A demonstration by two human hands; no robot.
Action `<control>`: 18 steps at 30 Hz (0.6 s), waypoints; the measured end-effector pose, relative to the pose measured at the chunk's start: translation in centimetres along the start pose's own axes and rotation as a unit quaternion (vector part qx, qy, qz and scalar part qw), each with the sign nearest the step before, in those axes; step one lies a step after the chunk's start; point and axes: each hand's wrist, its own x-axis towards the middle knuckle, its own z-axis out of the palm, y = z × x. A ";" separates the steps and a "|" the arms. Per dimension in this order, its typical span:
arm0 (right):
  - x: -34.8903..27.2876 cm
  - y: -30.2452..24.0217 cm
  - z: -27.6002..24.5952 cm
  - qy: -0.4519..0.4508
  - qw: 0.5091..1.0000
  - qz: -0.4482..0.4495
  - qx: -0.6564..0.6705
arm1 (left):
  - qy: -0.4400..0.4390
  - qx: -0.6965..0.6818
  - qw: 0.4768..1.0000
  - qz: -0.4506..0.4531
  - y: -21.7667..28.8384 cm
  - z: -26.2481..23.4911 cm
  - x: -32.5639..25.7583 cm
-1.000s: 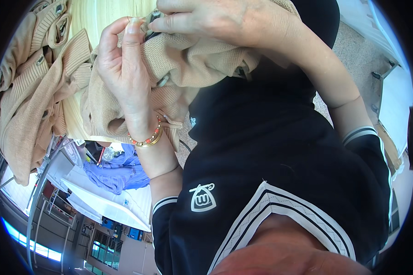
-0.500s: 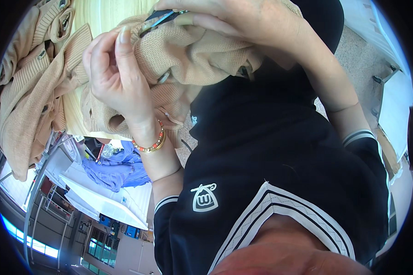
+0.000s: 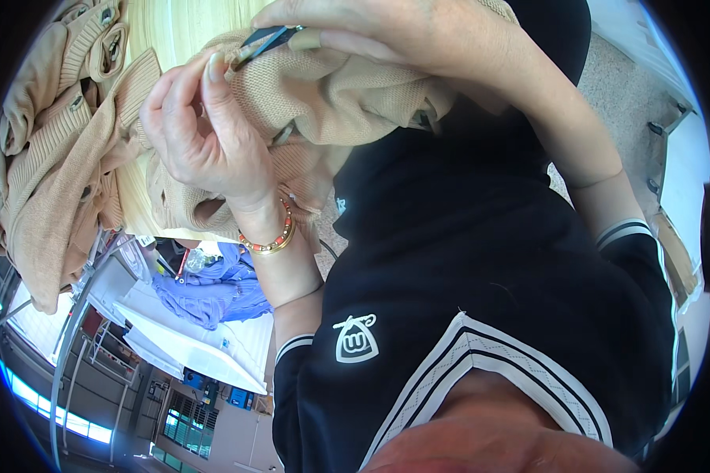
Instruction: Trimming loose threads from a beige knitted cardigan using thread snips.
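Note:
A beige knit garment (image 3: pixel 315 94) with dark buttons lies bunched under both my hands, partly against my body. My right hand (image 3: pixel 379 31) is closed round a small pair of dark thread snips (image 3: pixel 265 44), its blades aimed at my left fingertips. Thumb and forefinger of my left hand (image 3: pixel 209 130) are pinched together at the garment's upper left edge, right at the snips' tips. What lies between them, perhaps a bit of knit or a thread, is too small to make out.
More beige knit garments (image 3: pixel 59 169) are heaped on the left of the pale wooden table (image 3: pixel 162 31). Below the table's near edge, a purple-blue cloth (image 3: pixel 213 292) rests on a white surface (image 3: pixel 181 347). A white panel on castors (image 3: pixel 686 181) stands at the right.
The snips in my right hand have shifted slightly left and down, bringing their tips to my left fingertips. My left hand stays pinched, and the view has moved a little.

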 end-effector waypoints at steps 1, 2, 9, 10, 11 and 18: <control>0.1 0.0 0.1 -0.014 1.000 0.009 -0.013 | -0.003 -0.001 1.000 0.002 0.1 0.1 0.0; 0.2 -0.1 0.1 -0.012 1.000 0.012 -0.014 | 0.011 -0.024 1.000 -0.009 0.3 0.3 0.0; 0.2 0.2 1.2 0.040 0.998 0.031 0.034 | -0.007 0.085 0.993 0.080 0.4 0.0 0.6; 0.2 0.2 1.3 0.049 0.997 0.035 0.047 | -0.010 0.083 0.993 0.081 0.4 0.1 0.6; 0.3 0.1 1.2 0.051 0.997 0.038 0.047 | -0.003 0.062 0.995 0.075 0.3 0.2 0.6; 0.2 0.2 1.3 0.050 0.997 0.023 0.050 | 0.022 0.009 0.998 0.053 -0.3 0.6 0.7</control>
